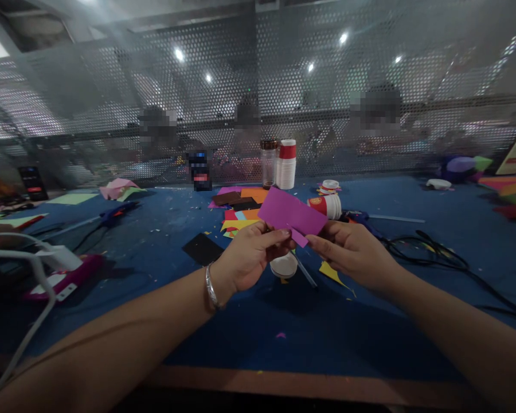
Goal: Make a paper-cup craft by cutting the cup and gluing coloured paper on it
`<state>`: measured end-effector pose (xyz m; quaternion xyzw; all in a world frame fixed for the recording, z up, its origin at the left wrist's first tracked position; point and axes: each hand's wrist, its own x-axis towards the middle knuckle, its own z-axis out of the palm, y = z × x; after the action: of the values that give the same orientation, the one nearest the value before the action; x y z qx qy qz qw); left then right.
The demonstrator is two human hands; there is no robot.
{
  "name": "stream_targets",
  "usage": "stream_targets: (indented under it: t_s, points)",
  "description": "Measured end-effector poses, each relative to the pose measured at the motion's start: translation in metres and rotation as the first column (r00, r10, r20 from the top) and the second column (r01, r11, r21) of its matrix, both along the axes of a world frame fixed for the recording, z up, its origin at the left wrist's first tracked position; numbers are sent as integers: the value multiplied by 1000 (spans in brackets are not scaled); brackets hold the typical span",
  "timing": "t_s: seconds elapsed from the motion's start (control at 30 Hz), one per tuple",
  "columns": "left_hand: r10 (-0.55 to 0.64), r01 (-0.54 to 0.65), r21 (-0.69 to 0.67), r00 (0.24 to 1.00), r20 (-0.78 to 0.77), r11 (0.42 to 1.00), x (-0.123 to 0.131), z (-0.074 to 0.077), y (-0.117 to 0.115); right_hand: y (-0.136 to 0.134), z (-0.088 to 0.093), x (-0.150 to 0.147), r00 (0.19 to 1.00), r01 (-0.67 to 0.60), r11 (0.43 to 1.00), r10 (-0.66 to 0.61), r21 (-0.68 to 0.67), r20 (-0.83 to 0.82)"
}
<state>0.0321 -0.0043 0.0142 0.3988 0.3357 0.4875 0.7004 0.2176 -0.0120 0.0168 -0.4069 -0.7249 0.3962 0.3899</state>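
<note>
Held up over the blue table is a piece of purple paper (289, 211), tilted, with a small narrow purple strip (300, 237) in front of its lower edge. My left hand (255, 252), wearing a silver bracelet (211, 287) at the wrist, pinches the paper and the strip's left end between thumb and fingers. On the other side, my right hand (350, 249) grips the paper's right corner, its fingertips beside the strip's lower end. Below the hands stands a white round cup or lid (284, 265). Behind the right hand lies a red and white paper cup (325, 206).
Coloured paper sheets (241, 215) lie behind my left hand, near a black piece (202, 249). Stacked paper cups (287, 166) and a clear bottle (268, 165) stand at the back. Glue guns (116, 213) and black cables (430, 252) flank the work area; a power strip (75, 280) sits left.
</note>
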Motion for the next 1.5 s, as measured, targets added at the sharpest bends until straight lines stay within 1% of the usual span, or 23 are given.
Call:
stream_targets:
  t_s: [0.2, 0.47, 0.6, 0.77, 1.33, 1.5]
  points:
    - [-12, 12, 14, 1000, -1, 1000, -1, 1, 0, -1, 2, 0, 999, 31, 999, -32, 30, 32]
    - [-42, 42, 19, 999, 18, 999, -4, 0, 0, -3, 6, 0, 1000, 25, 999, -24, -27, 16]
    - [-57, 62, 76, 996, -68, 995, -7, 0, 3, -3, 6, 1, 999, 26, 999, -25, -26, 43]
    - [-89, 105, 113, 987, -137, 988, -9, 0, 4, -2, 5, 2, 996, 5, 999, -8, 39, 88]
    - [-128, 140, 86, 983, -134, 986, -10, -1, 4, -3, 5, 4, 995, 10, 995, -19, 94, 94]
    - [-129, 140, 75, 982, -136, 987, -10, -1, 4, -2, 5, 4, 994, 5, 998, -12, 66, 111]
